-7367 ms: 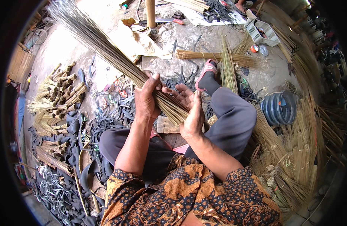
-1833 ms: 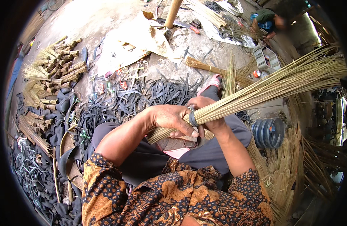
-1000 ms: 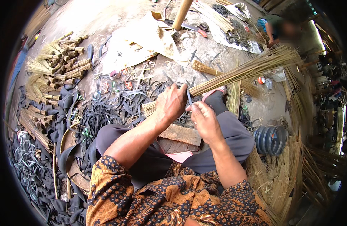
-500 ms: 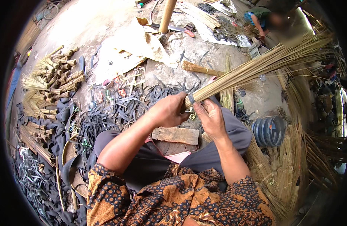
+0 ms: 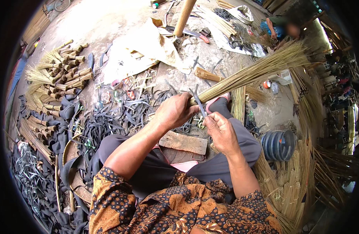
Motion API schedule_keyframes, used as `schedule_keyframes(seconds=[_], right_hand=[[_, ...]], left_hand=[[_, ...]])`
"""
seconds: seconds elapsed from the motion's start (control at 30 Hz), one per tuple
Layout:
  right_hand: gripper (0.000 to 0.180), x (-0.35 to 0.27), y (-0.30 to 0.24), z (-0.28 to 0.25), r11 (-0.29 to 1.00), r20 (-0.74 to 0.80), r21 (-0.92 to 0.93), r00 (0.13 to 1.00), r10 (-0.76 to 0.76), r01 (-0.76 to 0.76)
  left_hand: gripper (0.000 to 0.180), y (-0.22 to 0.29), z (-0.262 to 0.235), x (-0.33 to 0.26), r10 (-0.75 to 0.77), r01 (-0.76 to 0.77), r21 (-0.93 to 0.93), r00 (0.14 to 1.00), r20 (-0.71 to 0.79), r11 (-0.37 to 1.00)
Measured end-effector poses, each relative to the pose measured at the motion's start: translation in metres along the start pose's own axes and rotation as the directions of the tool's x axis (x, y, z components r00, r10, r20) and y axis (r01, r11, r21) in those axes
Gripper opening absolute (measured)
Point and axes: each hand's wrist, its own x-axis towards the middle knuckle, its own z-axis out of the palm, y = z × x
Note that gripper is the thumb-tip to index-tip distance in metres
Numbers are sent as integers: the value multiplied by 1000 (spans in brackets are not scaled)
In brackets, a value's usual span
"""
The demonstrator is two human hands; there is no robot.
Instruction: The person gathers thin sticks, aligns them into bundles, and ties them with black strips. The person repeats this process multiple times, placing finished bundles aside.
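My left hand (image 5: 175, 112) grips the butt end of a bundle of thin straw-coloured sticks (image 5: 249, 74) that fans out up and to the right. My right hand (image 5: 221, 132) pinches a dark rubber strip (image 5: 199, 104) that runs up to the bundle right beside my left hand. A flat wooden block (image 5: 183, 142) lies on my lap below both hands. I sit with my legs in dark grey trousers, one foot in a pink sandal (image 5: 218, 100) out in front.
Tied stick bundles (image 5: 58, 78) are stacked at the left. Black rubber strips (image 5: 109, 117) cover the ground around me. A wooden pole (image 5: 184, 17) and sheets lie ahead, loose sticks (image 5: 300, 175) and a blue ribbed container (image 5: 279, 145) at right. Another person (image 5: 283, 29) sits far right.
The bundle has swung from pointing up-left to pointing up-right. Over the last second my right hand has drawn the rubber strip at the bundle's base; the wooden block stays on my lap.
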Motion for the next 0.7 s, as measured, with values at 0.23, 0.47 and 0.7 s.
schedule_keyframes(seconds=[0.23,0.47,0.7], right_hand=[[23,-49,-4,-14,985,41,-171,999,-4,11],[10,5,28,-52,806,52,-460,918,-394,372],[12,22,-30,-53,520,269,-795,950,-158,311]], left_hand=[[55,8,-14,2,-92,98,-258,995,33,961],[36,34,-16,-13,247,324,-775,821,515,542],[33,28,-7,-10,178,63,-649,938,299,758]])
